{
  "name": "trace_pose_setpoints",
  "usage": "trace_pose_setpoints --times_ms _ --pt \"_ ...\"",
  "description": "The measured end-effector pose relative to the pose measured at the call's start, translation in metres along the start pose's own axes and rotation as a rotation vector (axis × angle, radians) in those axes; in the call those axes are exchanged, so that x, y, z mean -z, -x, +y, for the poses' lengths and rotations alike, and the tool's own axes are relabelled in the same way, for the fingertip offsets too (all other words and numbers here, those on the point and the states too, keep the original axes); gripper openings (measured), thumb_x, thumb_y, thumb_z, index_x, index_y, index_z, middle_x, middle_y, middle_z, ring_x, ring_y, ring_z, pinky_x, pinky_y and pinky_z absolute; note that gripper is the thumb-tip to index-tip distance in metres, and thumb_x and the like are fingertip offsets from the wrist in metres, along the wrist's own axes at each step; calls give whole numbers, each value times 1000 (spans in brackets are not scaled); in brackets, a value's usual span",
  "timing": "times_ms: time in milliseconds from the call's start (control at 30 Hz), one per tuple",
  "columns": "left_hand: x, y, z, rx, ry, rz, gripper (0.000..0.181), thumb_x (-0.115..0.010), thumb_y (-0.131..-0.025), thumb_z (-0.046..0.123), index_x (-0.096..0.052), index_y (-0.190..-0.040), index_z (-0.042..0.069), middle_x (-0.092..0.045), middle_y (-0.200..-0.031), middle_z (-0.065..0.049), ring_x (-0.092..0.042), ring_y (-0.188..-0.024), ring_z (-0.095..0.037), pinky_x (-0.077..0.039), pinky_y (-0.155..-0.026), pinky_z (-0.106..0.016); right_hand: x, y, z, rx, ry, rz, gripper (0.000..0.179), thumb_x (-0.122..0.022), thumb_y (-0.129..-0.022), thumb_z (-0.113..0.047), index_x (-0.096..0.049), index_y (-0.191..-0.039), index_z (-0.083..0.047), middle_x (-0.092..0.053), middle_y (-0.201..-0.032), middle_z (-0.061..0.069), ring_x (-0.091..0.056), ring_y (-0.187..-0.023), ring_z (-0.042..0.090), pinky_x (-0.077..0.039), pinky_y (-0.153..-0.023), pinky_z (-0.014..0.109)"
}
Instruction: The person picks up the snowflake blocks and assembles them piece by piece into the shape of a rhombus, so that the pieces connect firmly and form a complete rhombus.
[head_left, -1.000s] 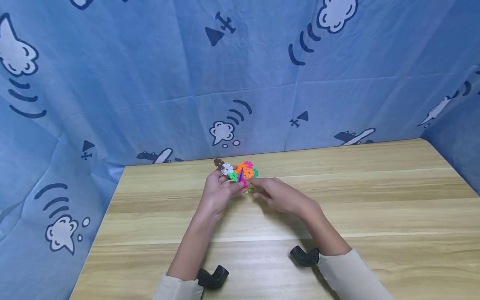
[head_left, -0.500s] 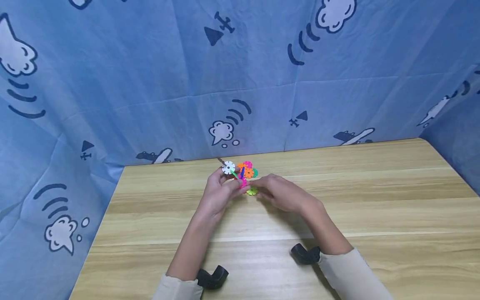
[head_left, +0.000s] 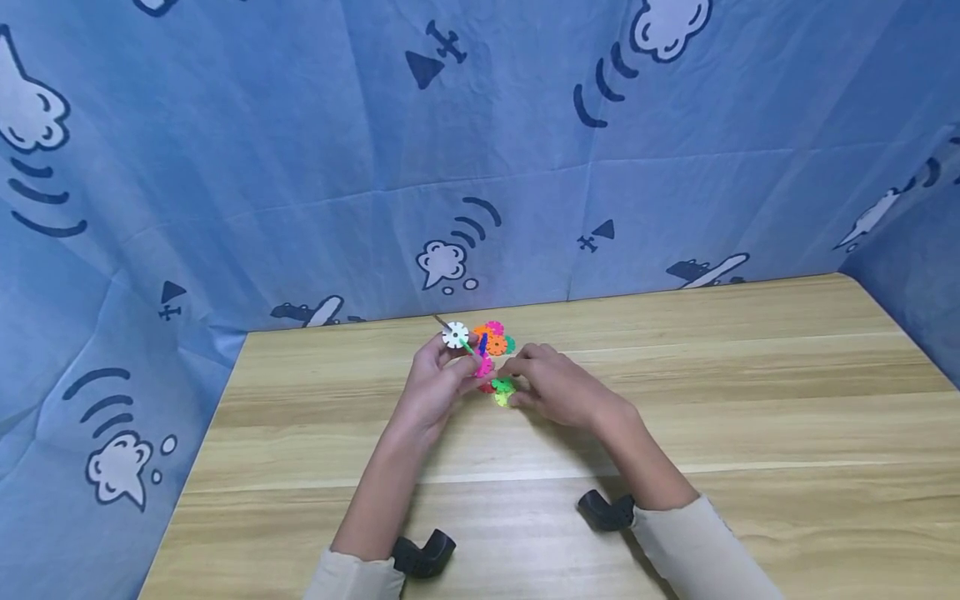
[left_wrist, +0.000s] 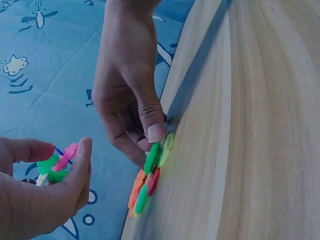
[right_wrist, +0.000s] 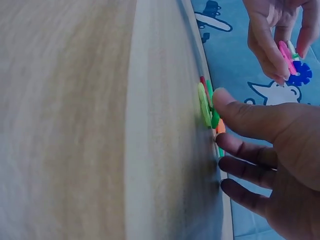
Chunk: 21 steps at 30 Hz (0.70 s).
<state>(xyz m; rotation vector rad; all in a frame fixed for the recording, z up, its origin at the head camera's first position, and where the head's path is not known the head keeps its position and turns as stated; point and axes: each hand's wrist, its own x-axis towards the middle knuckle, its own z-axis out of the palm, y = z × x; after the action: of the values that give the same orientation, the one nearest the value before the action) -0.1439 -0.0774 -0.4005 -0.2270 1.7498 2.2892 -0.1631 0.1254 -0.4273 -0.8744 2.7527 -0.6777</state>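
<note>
My left hand (head_left: pixel 438 387) pinches a joined cluster of notched plastic snowflake discs, raised over the table. In it a white disc (head_left: pixel 455 335), a pink disc (head_left: pixel 485 364) and a blue disc (right_wrist: pixel 300 73) show, along with a thin brown one and a green one. My right hand (head_left: pixel 558 387) is low over loose discs on the table, its thumb and forefinger at the edges of a green disc (left_wrist: pixel 153 159). A yellow-green disc (head_left: pixel 502 400) lies right beside that green one, and a red disc (left_wrist: pixel 154 181) is partly covered.
Past the hands lie orange discs (head_left: pixel 497 344), a pink disc (head_left: pixel 494 327) and a teal-green disc (head_left: pixel 511 343). The wooden table (head_left: pixel 712 375) ends at a blue printed curtain (head_left: pixel 315 167). Black wrist mounts (head_left: pixel 423 556) stick out at both sleeves.
The loose yellow-green disc has shifted toward the near side, and a green disc now shows over it at the right fingertips. The left hand's cluster has turned, its white disc now facing up.
</note>
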Motion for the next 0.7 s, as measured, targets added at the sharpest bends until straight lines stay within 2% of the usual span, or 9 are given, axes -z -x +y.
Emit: trace_pose_setpoints --times_ms 200,400,533,700 --pt "0 0 0 0 -2 -2 40 -55 -97 -14 -53 -136 -7 -58 -128 -16 -65 -102 -20 -67 -91 -30 -3 -3 2 23 -23 36 22 -86 -91 -13 -77 -112 -12 -71 -109 3 -63 -105 21 -58 -95 42" --pt "1 0 0 -5 -5 -29 38 -54 -97 -14 -52 -135 -9 -57 -124 -15 -66 -96 -19 -66 -93 -32 -4 -6 8 6 -96 68 9 -73 -100 -2 -75 -107 -7 -75 -101 4 -67 -96 19 -61 -91 41" --pt "1 0 0 3 -17 -39 41 -54 -98 -13 -51 -138 -9 -58 -117 -13 -66 -94 -19 -66 -95 -35 -1 -7 11 -28 -152 140 10 -69 -101 1 -75 -103 -6 -75 -95 5 -66 -87 17 -61 -84 38" --pt "0 0 0 13 -33 -39 40 -55 -100 -12 -52 -139 -7 -60 -114 -12 -67 -93 -20 -66 -93 -38 4 -7 12 -85 -253 236 12 -72 -99 0 -74 -110 -5 -76 -97 8 -67 -87 19 -62 -84 37"
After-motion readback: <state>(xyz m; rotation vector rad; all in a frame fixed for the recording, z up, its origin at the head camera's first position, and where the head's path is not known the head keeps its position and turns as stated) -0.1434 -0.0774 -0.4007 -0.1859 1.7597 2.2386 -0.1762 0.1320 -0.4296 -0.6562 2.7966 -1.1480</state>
